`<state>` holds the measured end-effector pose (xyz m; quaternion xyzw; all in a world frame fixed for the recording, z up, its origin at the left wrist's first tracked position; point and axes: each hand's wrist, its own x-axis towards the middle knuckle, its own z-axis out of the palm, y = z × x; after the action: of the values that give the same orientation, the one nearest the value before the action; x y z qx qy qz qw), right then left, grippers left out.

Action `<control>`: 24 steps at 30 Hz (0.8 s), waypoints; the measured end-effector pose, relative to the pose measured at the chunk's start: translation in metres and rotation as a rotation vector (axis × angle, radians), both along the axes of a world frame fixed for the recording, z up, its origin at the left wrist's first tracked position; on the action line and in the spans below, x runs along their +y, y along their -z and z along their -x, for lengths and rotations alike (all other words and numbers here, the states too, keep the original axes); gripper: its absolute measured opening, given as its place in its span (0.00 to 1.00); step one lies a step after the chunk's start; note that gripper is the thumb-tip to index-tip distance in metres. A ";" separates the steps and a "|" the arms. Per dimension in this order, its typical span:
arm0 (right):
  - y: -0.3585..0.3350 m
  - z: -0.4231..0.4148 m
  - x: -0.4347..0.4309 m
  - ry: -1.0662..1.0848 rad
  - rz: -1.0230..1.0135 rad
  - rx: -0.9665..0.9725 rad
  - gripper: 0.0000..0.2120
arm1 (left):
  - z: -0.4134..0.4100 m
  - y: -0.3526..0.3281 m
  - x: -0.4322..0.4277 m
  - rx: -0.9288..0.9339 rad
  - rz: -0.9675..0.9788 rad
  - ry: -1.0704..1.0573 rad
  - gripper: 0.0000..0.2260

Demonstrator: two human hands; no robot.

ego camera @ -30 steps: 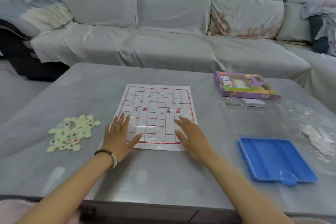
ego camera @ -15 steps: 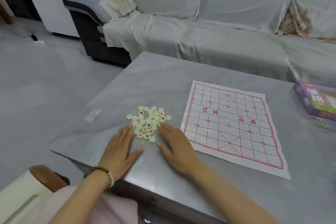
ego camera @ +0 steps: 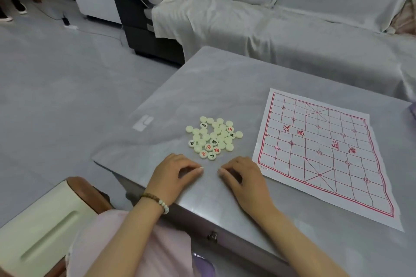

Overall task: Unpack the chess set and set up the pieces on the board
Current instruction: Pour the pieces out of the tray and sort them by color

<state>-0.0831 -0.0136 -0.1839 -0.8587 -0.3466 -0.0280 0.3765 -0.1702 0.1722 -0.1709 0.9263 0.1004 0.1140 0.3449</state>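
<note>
Chess pieces (ego camera: 213, 137), pale round discs, lie heaped on the grey table (ego camera: 216, 87) just beyond both hands, some showing red or black characters, many blank side up. Nearest, the left hand (ego camera: 174, 175) and right hand (ego camera: 244, 179) rest on the table at 6 o'clock from the heap, fingers curled under, empty, fingertips facing and slightly apart. A bead bracelet (ego camera: 157, 201) circles the left wrist. At 3 o'clock from the heap, the paper board (ego camera: 326, 153) lies flat, bare of pieces. Farther off stands a cloth-draped sofa (ego camera: 292, 29).
</note>
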 end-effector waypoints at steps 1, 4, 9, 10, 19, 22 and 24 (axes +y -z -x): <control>0.000 0.000 0.000 0.007 0.001 0.019 0.09 | -0.002 0.001 -0.003 0.003 -0.007 0.000 0.09; 0.000 -0.003 0.003 0.060 0.015 0.015 0.08 | -0.012 0.003 -0.010 0.014 -0.044 -0.061 0.10; 0.000 -0.003 0.003 0.126 0.043 -0.024 0.08 | -0.021 0.003 -0.008 -0.076 -0.089 -0.207 0.12; 0.000 -0.002 0.002 0.134 0.033 -0.022 0.10 | -0.021 0.003 -0.007 -0.096 -0.105 -0.218 0.13; 0.002 -0.018 0.003 0.153 0.171 -0.077 0.24 | -0.011 0.012 -0.004 0.094 -0.464 -0.102 0.25; 0.004 -0.018 0.000 0.170 0.104 -0.092 0.17 | -0.005 0.012 -0.003 0.041 -0.467 -0.111 0.22; 0.003 -0.020 -0.002 0.178 0.059 -0.054 0.10 | -0.002 0.010 -0.002 -0.023 -0.399 -0.137 0.17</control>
<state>-0.0626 -0.0155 -0.1865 -0.8957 -0.2795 -0.0743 0.3378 -0.1679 0.1698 -0.1812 0.9658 0.1346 0.1655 0.1471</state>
